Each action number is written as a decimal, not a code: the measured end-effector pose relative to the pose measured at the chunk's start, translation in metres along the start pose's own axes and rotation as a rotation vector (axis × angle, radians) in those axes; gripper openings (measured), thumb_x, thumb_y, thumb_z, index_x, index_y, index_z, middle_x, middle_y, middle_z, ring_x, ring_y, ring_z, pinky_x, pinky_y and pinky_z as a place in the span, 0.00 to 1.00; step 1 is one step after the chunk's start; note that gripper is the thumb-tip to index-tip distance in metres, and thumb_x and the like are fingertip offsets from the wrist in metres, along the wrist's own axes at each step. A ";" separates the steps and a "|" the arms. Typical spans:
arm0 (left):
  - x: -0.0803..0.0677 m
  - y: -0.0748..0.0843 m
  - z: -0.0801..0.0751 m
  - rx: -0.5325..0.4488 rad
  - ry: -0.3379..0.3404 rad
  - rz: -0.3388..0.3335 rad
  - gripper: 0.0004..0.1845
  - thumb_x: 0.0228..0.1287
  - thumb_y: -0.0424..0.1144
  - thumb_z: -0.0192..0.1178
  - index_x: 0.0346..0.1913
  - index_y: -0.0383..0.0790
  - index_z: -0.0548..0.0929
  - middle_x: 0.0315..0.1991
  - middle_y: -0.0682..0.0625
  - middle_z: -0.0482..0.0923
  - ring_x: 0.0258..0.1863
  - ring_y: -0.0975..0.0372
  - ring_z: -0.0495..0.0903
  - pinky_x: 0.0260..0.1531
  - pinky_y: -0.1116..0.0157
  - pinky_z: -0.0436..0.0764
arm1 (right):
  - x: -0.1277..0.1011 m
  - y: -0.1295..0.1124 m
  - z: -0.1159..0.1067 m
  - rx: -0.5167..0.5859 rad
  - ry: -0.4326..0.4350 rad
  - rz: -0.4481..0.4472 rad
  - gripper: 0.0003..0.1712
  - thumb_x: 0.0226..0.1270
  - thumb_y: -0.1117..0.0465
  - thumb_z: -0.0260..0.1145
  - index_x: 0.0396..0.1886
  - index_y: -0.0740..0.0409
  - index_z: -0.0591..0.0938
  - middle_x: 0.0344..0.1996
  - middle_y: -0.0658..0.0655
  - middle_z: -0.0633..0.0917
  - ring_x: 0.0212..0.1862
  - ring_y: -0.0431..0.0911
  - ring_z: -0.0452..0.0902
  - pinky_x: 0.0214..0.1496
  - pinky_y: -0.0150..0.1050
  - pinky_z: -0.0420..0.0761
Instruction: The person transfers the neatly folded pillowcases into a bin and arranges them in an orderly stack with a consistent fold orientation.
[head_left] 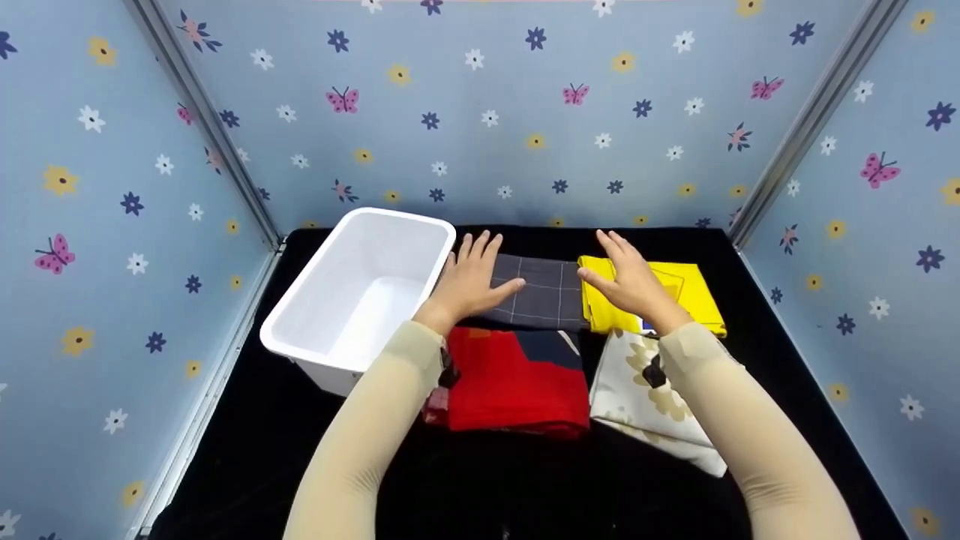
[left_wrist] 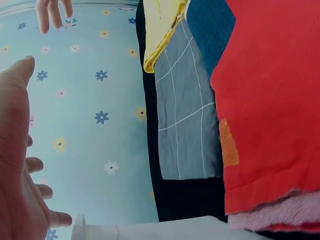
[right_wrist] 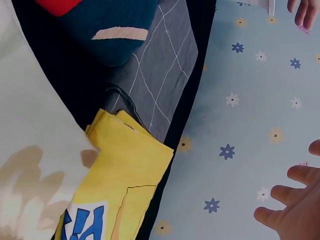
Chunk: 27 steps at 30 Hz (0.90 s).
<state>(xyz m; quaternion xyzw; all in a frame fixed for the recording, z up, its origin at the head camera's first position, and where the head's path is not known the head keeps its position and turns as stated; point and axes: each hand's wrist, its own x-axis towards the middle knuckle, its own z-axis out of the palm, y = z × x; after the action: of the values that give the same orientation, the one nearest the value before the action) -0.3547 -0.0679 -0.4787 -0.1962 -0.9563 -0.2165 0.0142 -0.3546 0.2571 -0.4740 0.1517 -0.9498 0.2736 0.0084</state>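
My left hand (head_left: 469, 281) is raised with its fingers spread, over the left end of a folded grey checked cloth (head_left: 536, 292) and beside a white plastic tub (head_left: 360, 292). To the right, my right hand (head_left: 630, 281) hovers with straight fingers above a folded yellow cloth (head_left: 694, 292). Neither palm holds anything. Nearer to me lies a folded red cloth (head_left: 517, 390) with a dark blue patch; its left edge is partly behind my left wrist. A folded white cloth with a tan flower print (head_left: 630, 397) sits under my right forearm, which hides part of it.
The tub stands at the left of the black-covered table (head_left: 525, 487), and its visible inside holds nothing. Blue floral panels (head_left: 480, 150) enclose the back and both sides, with metal posts (head_left: 817, 112) at the corners.
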 end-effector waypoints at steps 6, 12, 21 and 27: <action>-0.007 -0.003 0.010 -0.022 0.002 -0.001 0.54 0.75 0.73 0.54 0.89 0.44 0.51 0.90 0.39 0.48 0.89 0.39 0.43 0.84 0.33 0.50 | -0.003 0.001 0.006 0.051 0.011 -0.019 0.51 0.81 0.35 0.63 0.90 0.52 0.54 0.89 0.65 0.53 0.88 0.65 0.49 0.87 0.68 0.53; -0.010 0.000 0.013 -0.052 0.007 -0.003 0.54 0.75 0.72 0.57 0.89 0.45 0.51 0.90 0.40 0.48 0.89 0.40 0.43 0.84 0.33 0.50 | -0.005 0.001 0.011 0.101 0.030 -0.027 0.51 0.81 0.38 0.65 0.90 0.54 0.56 0.88 0.66 0.56 0.87 0.64 0.52 0.87 0.66 0.55; -0.014 0.003 0.023 -0.118 0.010 -0.013 0.55 0.74 0.67 0.64 0.89 0.42 0.52 0.89 0.39 0.49 0.89 0.40 0.46 0.84 0.36 0.54 | -0.009 0.004 0.019 0.223 0.028 0.014 0.53 0.78 0.41 0.70 0.89 0.55 0.56 0.86 0.66 0.60 0.83 0.66 0.61 0.83 0.68 0.64; -0.016 0.002 0.033 -0.145 0.023 -0.029 0.54 0.74 0.64 0.66 0.88 0.39 0.53 0.88 0.38 0.53 0.88 0.39 0.50 0.85 0.39 0.57 | -0.010 0.010 0.024 0.291 0.037 0.041 0.53 0.77 0.44 0.72 0.89 0.55 0.56 0.84 0.69 0.63 0.81 0.67 0.65 0.80 0.68 0.69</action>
<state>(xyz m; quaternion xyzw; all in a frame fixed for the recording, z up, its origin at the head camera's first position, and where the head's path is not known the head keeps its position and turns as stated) -0.3367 -0.0580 -0.5099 -0.1801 -0.9406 -0.2876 0.0079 -0.3467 0.2550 -0.5005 0.1270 -0.9027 0.4111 -0.0015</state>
